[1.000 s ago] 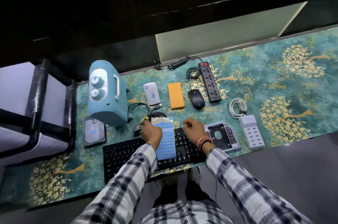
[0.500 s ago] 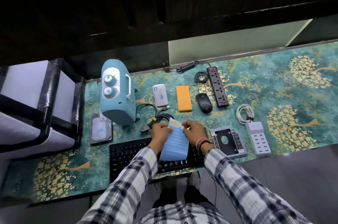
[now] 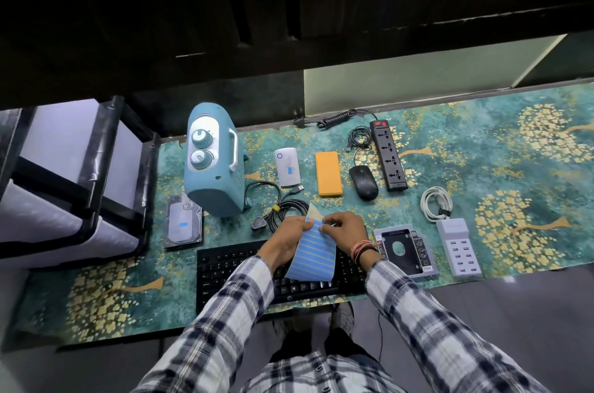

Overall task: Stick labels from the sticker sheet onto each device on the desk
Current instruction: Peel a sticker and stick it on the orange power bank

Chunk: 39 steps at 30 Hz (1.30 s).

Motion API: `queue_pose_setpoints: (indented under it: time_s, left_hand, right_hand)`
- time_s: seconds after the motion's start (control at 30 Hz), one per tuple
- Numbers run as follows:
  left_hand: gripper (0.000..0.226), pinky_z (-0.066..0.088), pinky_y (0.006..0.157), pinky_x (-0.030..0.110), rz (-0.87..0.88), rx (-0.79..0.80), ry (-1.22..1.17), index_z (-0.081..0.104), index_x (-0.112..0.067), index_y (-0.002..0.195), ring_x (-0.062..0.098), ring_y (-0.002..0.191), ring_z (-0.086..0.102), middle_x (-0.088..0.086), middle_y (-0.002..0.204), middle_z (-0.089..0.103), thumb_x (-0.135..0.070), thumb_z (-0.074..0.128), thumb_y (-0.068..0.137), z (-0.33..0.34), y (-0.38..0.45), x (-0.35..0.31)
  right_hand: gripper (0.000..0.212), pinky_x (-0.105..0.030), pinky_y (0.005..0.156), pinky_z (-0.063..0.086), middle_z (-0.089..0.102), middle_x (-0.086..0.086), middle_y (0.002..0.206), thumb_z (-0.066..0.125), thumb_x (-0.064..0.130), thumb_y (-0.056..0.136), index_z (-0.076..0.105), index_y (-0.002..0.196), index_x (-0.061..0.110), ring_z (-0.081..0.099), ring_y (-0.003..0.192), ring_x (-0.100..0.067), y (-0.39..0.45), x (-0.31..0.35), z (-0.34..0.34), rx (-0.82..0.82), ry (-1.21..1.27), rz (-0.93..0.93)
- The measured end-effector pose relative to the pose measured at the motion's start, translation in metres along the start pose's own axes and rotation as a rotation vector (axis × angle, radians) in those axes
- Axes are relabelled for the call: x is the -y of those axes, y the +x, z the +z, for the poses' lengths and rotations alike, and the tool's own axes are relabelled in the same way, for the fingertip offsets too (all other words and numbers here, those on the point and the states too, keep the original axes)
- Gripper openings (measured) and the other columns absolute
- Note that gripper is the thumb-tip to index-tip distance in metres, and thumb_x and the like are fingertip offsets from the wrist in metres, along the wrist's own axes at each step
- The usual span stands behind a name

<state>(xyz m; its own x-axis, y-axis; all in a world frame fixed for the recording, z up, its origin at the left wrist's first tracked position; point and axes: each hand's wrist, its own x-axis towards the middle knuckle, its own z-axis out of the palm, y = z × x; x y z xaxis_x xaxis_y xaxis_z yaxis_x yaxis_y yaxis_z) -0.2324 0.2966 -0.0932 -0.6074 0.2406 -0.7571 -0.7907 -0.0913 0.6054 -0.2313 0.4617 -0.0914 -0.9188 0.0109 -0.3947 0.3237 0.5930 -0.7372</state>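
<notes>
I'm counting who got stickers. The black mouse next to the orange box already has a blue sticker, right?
Not quite. In the head view the black mouse beside the orange box is bare. The blue stickers are on the white device and the hard drive.

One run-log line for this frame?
left hand: holds sticker sheet | right hand: pinches label at top | labelled: hard drive, white device

Upper left: a heater (image 3: 216, 164) stood, a hard drive (image 3: 184, 221) just below it.
Upper centre: a router (image 3: 287, 167), power bank (image 3: 328, 173), mouse (image 3: 363, 182) and power strip (image 3: 388, 156) lay left to right.
Lower centre: a keyboard (image 3: 238, 277) lay under the sticker sheet (image 3: 313, 256).
Right of keyboard: a drive caddy (image 3: 405, 246), then a charging hub (image 3: 459, 248).
</notes>
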Motion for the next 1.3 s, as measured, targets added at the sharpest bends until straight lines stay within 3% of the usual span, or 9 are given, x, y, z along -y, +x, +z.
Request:
queue_pose_setpoints:
  time_s: [0.13, 0.3, 0.43, 0.6, 0.7, 0.77, 0.9, 1.1, 1.3]
  left_hand:
    - [0.027, 0.057, 0.09, 0.053, 0.02, 0.0, 0.021, 0.069, 0.004, 0.096, 0.038, 0.091, 0.071, 0.023, 0.1, 0.073, -0.011, 0.05, 0.106, 0.002, -0.003, -0.002]
    - [0.028, 0.058, 0.089, 0.054, 0.012, -0.062, 0.038, 0.066, 0.01, 0.112, 0.044, 0.105, 0.07, 0.028, 0.114, 0.071, -0.013, 0.051, 0.105, -0.004, 0.009, 0.002]
    - [0.017, 0.057, 0.077, 0.052, 0.043, -0.226, 0.174, 0.064, -0.003, 0.092, 0.039, 0.087, 0.072, 0.026, 0.096, 0.07, -0.014, 0.054, 0.101, -0.015, 0.023, 0.015]
    - [0.038, 0.027, 0.065, 0.036, 0.102, -0.46, 0.405, 0.033, -0.019, 0.067, 0.018, 0.058, 0.031, 0.003, 0.062, 0.032, -0.011, 0.06, 0.093, -0.015, 0.031, 0.023]
    - [0.009, 0.048, 0.074, 0.037, 0.152, -0.715, 0.766, 0.055, -0.016, 0.097, 0.025, 0.088, 0.054, 0.001, 0.094, 0.053, -0.017, 0.062, 0.092, 0.001, 0.021, 0.019]
    - [0.03, 0.049, 0.092, 0.041, 0.229, -0.822, 0.99, 0.055, -0.011, 0.12, 0.027, 0.111, 0.05, 0.004, 0.119, 0.054, -0.022, 0.061, 0.092, 0.012, 0.025, 0.018]
    - [0.031, 0.046, 0.094, 0.039, 0.404, -0.74, 1.103, 0.054, -0.007, 0.12, 0.026, 0.111, 0.046, 0.01, 0.123, 0.055, -0.027, 0.055, 0.096, 0.047, 0.043, 0.0]
    - [0.061, 0.045, 0.098, 0.046, 0.31, -0.583, 1.094, 0.041, 0.0, 0.136, 0.039, 0.126, 0.042, 0.022, 0.136, 0.045, -0.041, 0.061, 0.095, 0.089, 0.083, -0.038]
    - [0.078, 0.045, 0.096, 0.045, 0.278, -0.601, 1.156, 0.027, -0.004, 0.146, 0.041, 0.123, 0.04, 0.025, 0.138, 0.041, -0.042, 0.068, 0.091, 0.093, 0.11, -0.045]
  right_hand:
    - [0.016, -0.033, 0.085, 0.057, 0.077, -0.009, 0.094, 0.074, 0.014, 0.082, 0.08, 0.094, 0.005, 0.067, 0.081, -0.015, 0.001, 0.0, -0.002, -0.01, 0.031, -0.003]
    - [0.012, -0.03, 0.079, 0.055, 0.076, -0.003, 0.084, 0.069, 0.017, 0.085, 0.079, 0.087, 0.012, 0.066, 0.077, -0.014, 0.004, -0.002, -0.006, -0.066, 0.067, 0.043]
    - [0.012, -0.025, 0.072, 0.046, 0.072, -0.002, 0.077, 0.069, 0.016, 0.086, 0.079, 0.088, 0.01, 0.063, 0.071, -0.013, 0.005, -0.004, -0.011, -0.169, 0.19, 0.117]
    - [0.01, -0.038, 0.077, 0.059, 0.074, -0.002, 0.079, 0.07, 0.017, 0.083, 0.077, 0.079, 0.011, 0.065, 0.072, -0.017, 0.014, -0.016, -0.014, -0.19, 0.4, 0.239]
    - [0.009, -0.035, 0.067, 0.057, 0.072, -0.006, 0.076, 0.068, 0.011, 0.082, 0.076, 0.078, 0.008, 0.062, 0.067, -0.018, 0.016, -0.018, -0.018, -0.214, 0.529, 0.307]
    - [0.008, -0.03, 0.06, 0.054, 0.071, -0.009, 0.078, 0.067, 0.007, 0.083, 0.075, 0.083, 0.006, 0.061, 0.068, -0.019, 0.016, -0.017, -0.021, -0.21, 0.638, 0.349]
    - [0.007, -0.027, 0.056, 0.051, 0.069, -0.008, 0.076, 0.068, 0.005, 0.082, 0.074, 0.085, 0.001, 0.059, 0.065, -0.018, 0.02, -0.026, -0.026, -0.223, 0.762, 0.395]
    - [0.008, -0.027, 0.055, 0.049, 0.065, -0.007, 0.069, 0.071, 0.006, 0.081, 0.075, 0.084, -0.001, 0.056, 0.061, -0.016, 0.023, -0.037, -0.049, -0.224, 0.803, 0.419]
    - [0.01, -0.025, 0.053, 0.049, 0.063, -0.01, 0.071, 0.07, 0.003, 0.081, 0.073, 0.088, -0.004, 0.053, 0.059, -0.017, 0.023, -0.047, -0.078, -0.23, 0.817, 0.397]
